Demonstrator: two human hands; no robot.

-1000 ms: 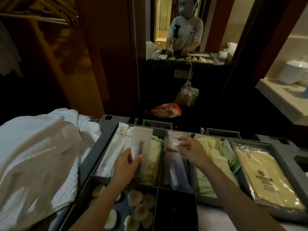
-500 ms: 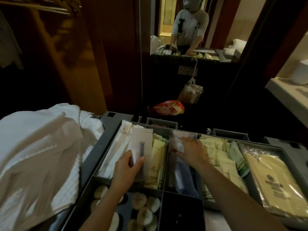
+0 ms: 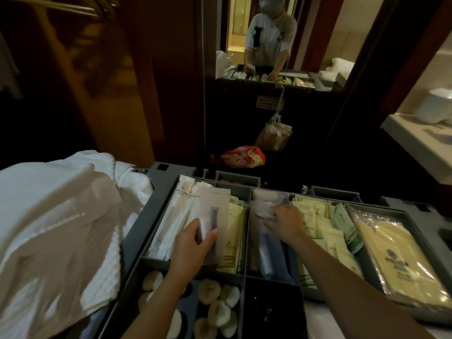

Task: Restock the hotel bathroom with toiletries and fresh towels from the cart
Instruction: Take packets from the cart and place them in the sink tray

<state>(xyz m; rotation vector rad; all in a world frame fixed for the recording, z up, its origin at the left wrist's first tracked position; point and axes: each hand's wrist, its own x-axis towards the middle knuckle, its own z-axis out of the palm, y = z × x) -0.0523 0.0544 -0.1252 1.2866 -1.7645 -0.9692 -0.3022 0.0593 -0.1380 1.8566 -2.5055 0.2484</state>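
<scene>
Both hands are in the cart tray (image 3: 137, 231), picking toiletries.

Largest first: one heap of white towels (image 3: 56, 228) lies just left of the tray, untouched. In the tray, one big yellow bag (image 3: 396, 255) fills the far-right bin; green and cream sachets (image 3: 325, 228), too many and too overlapped to count, sit left of it. The left hand (image 3: 193, 243) pinches one white packet (image 3: 215, 216) with a purple item showing, thumb on its face, in the tray's back-left bin. The right hand (image 3: 286, 221) curls onto a clear pouch (image 3: 264, 211) in the middle bin; I cannot tell if it has closed on it. About ten round soaps (image 3: 208, 292) fill the tray's front-left bin. My advice: peel off one pouch only and lift it straight up.
</scene>
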